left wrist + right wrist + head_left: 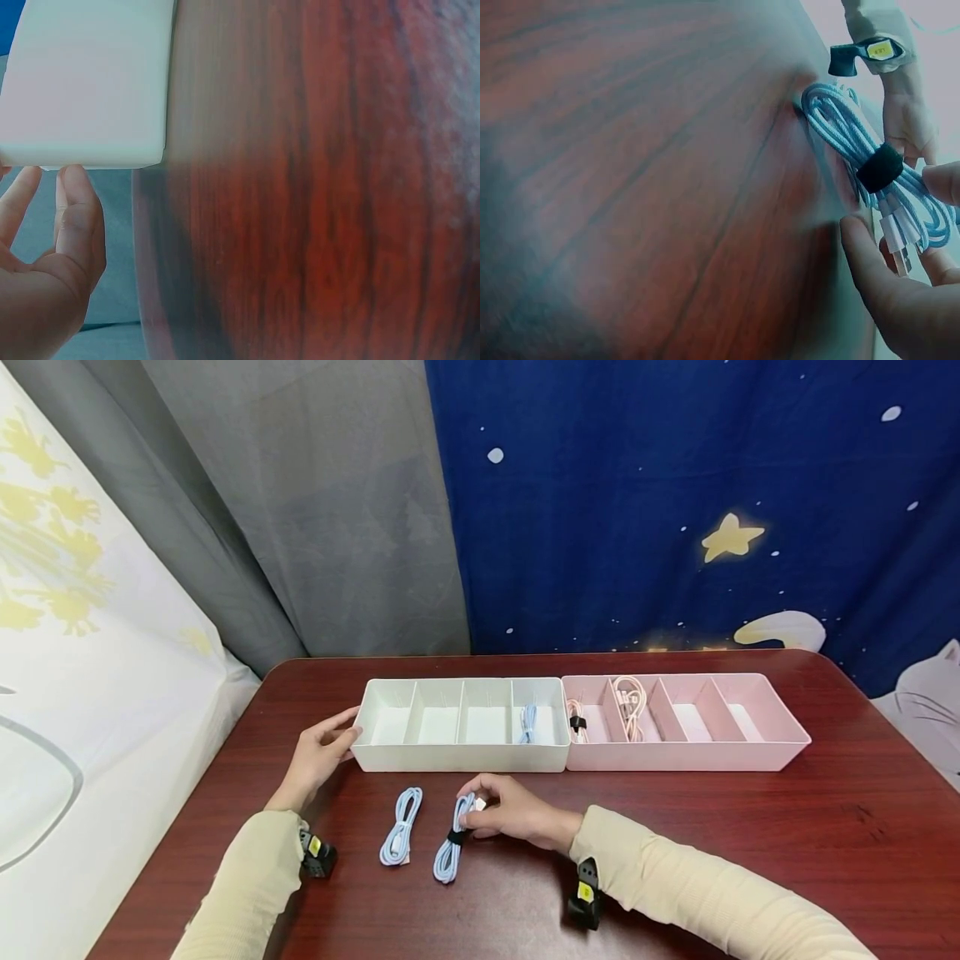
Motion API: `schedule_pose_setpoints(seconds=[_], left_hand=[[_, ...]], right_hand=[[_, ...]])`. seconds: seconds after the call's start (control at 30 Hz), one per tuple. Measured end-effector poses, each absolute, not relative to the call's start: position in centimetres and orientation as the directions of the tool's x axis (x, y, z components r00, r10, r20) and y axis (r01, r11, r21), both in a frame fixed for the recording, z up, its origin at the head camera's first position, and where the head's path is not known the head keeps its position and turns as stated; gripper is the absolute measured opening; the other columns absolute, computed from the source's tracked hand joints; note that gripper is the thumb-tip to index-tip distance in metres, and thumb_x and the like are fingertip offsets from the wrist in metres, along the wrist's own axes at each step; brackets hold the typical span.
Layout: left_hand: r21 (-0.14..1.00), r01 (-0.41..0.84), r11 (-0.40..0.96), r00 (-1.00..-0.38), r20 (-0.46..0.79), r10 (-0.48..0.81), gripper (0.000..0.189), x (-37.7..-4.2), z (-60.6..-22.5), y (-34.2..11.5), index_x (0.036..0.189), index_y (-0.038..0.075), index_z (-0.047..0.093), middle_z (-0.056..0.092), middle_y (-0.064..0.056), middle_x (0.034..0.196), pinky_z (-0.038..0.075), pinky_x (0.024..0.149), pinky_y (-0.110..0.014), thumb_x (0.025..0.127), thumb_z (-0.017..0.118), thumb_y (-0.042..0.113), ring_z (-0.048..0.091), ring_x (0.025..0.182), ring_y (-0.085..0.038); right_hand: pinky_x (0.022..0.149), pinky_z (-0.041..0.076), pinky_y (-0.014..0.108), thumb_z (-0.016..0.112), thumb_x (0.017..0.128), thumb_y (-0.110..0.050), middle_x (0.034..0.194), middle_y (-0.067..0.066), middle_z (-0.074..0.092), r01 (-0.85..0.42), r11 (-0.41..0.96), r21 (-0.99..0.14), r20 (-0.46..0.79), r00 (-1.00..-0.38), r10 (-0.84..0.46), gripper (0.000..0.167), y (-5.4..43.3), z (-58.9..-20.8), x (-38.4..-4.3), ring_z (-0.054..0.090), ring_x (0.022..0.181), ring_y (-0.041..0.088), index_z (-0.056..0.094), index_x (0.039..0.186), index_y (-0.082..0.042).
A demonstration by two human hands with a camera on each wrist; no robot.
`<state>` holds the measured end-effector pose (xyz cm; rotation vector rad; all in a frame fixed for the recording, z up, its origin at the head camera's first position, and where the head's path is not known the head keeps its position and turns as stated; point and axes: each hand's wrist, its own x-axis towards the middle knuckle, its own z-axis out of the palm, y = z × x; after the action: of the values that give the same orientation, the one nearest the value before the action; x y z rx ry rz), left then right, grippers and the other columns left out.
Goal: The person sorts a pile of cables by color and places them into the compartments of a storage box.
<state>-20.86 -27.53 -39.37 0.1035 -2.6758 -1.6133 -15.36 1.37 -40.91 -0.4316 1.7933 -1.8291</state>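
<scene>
My right hand (517,814) pinches a coiled light-blue USB cable (447,860) bound with a black strap, above or on the table's front part. In the right wrist view the metal USB plug (901,259) shows beside the black strap (880,168). A second coiled blue cable (401,827) lies to its left, apart from both hands. My left hand (313,760) touches the left end of the white divided box (457,758); its fingertips (75,180) rest against the end wall. Inside that box's rightmost compartment is a small blue cable (528,724).
Against the white box's right end stands a pink divided box (690,757). It holds a pinkish cable with a black strap (577,723) in its leftmost compartment and a paler coiled cable (632,706) in the second. Curtains (360,510) hang behind the dark red table (840,827).
</scene>
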Motion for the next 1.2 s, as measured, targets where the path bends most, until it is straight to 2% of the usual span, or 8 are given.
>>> schedule_pose_setpoints(seconds=[0.3,0.6,1.2], left_hand=[[0.893,-0.044,0.448,-0.998,-0.02,-0.059,0.047,-20.95,-39.48,-27.48,0.132,0.016,0.045,0.054,-0.019,0.109,0.048,0.071,-0.019,0.088,0.054,0.032,0.055,0.084,-0.008],[0.892,-0.049,0.449,-0.998,-0.022,-0.064,0.047,-20.97,-39.54,-27.42,0.132,0.017,0.045,0.054,-0.018,0.11,0.048,0.071,-0.019,0.088,0.054,0.032,0.055,0.086,-0.009],[0.891,-0.045,0.451,-0.998,-0.02,-0.059,0.048,-20.85,-39.33,-27.53,0.131,0.016,0.045,0.053,-0.019,0.109,0.049,0.072,-0.022,0.087,0.055,0.033,0.056,0.085,-0.009]], right_hand=[[0.067,0.052,0.038,0.06,0.074,0.007,0.082,0.009,0.05,0.178,-0.022,-0.984,-0.133,-0.804,-0.579,0.031,1.48,-40.73,-14.96,0.056,0.071,0.016,0.05,0.102,0.011],[0.067,0.052,0.037,0.06,0.074,0.008,0.084,0.01,0.052,0.205,-0.044,-0.978,-0.141,-0.796,-0.589,0.031,1.6,-41.06,-14.84,0.057,0.072,0.017,0.049,0.103,0.01],[0.068,0.052,0.037,0.059,0.077,0.007,0.083,0.009,0.056,0.259,-0.035,-0.965,-0.175,-0.74,-0.649,0.033,2.23,-40.83,-14.44,0.058,0.073,0.017,0.045,0.107,0.013]])
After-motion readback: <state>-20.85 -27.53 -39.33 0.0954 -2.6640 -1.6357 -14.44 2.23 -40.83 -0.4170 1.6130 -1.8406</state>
